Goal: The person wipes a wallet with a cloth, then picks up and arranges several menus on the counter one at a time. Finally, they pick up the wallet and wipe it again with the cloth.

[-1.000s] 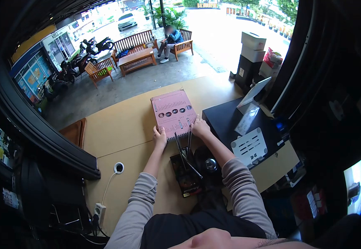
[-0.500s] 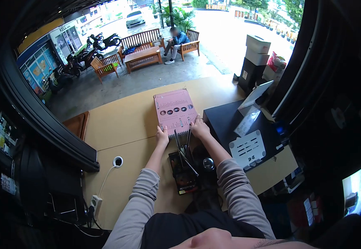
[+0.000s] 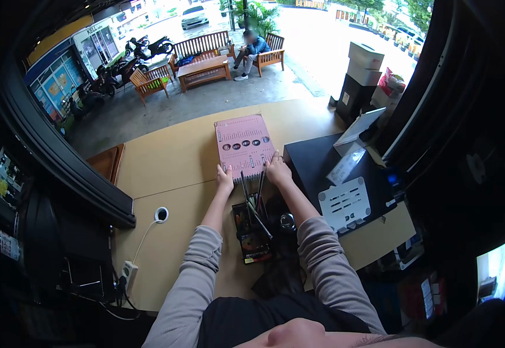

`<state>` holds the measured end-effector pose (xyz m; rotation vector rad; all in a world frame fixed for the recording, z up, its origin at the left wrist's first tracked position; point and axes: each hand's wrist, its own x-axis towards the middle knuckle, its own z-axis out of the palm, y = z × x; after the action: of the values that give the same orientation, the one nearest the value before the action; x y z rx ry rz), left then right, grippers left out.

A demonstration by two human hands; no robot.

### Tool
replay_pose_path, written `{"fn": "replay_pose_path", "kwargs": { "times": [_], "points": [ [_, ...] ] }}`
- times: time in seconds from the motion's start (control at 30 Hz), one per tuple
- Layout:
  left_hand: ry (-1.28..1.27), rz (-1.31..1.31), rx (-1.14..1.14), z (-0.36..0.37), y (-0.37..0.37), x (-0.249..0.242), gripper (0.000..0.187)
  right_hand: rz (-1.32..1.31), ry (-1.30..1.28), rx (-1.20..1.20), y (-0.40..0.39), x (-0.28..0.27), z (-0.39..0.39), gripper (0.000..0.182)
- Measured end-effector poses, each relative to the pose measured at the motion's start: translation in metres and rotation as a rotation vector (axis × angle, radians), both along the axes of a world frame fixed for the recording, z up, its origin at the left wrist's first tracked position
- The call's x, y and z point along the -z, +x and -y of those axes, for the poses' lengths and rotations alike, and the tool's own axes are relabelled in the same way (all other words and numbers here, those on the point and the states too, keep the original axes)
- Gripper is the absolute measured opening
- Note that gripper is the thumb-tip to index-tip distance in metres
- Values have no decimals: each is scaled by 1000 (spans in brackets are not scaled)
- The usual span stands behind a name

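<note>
A pink spiral-bound menu point(image 3: 243, 144) lies flat on the tan wooden counter point(image 3: 171, 168). My left hand point(image 3: 224, 178) rests on the menu's near left corner. My right hand point(image 3: 277, 170) rests on its near right corner. Both hands touch the menu's near edge with fingers on the cover. Between my forearms stands a black holder point(image 3: 251, 229) with several pens and sticks poking up.
A black box point(image 3: 322, 168) with a white slotted stand point(image 3: 345, 203) and a white tablet stand point(image 3: 358, 127) sits to the right. A cable hole point(image 3: 161, 215) and power strip point(image 3: 126, 271) lie left. A brown tray point(image 3: 106, 165) is far left. Outside, a person sits on a wooden bench point(image 3: 258, 49).
The menu and both hands keep their hold; the view has shifted slightly, so everything sits a little lower-left to upward in frame. No clear movement of the menu on the counter.
</note>
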<state>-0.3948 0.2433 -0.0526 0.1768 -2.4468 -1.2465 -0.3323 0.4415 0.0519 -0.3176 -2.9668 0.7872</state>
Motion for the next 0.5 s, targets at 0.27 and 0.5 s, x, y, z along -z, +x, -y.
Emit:
{"fn": "replay_pose_path", "kwargs": {
  "times": [0.27,0.5],
  "points": [
    [62,368,128,8,24,-58,68,92,-9,-21,2,-12,-4,63],
    [-239,-170,105,31,101,-104,57,-358,-89,-46,25,-58,-11,58]
  ]
}}
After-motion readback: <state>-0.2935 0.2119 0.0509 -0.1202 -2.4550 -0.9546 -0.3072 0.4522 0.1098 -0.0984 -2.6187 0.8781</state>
